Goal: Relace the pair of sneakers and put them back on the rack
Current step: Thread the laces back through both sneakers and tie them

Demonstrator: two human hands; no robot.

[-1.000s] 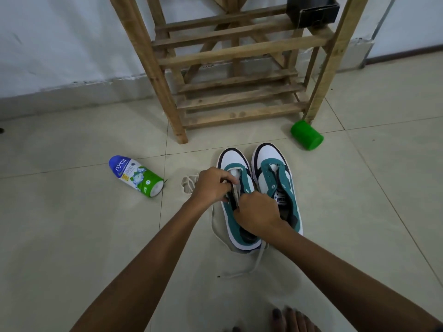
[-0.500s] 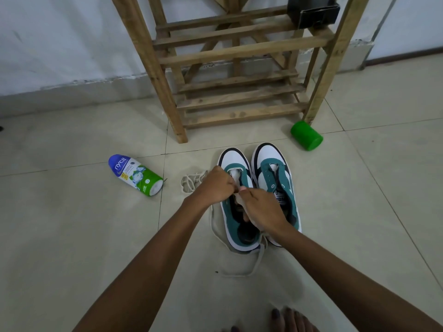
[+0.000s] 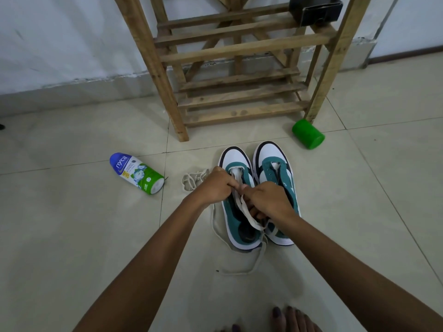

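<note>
1. A powder bottle (image 3: 137, 173) lies on its side on the floor (image 3: 72, 224), far left of me.
2. A loose lace (image 3: 191, 180) sits bunched just left of my left hand (image 3: 217, 185), whose fingers curl to pinch the lace (image 3: 248, 216) over the left sneaker (image 3: 236, 159).
3. My right hand (image 3: 269, 200) grips the same lace, above both shoes.
4. The right sneaker (image 3: 273, 156) touches its mate on the floor, near the wooden rack (image 3: 239, 46).
5. A green cup (image 3: 308, 137) lies far right, at the rack's leg.
</note>
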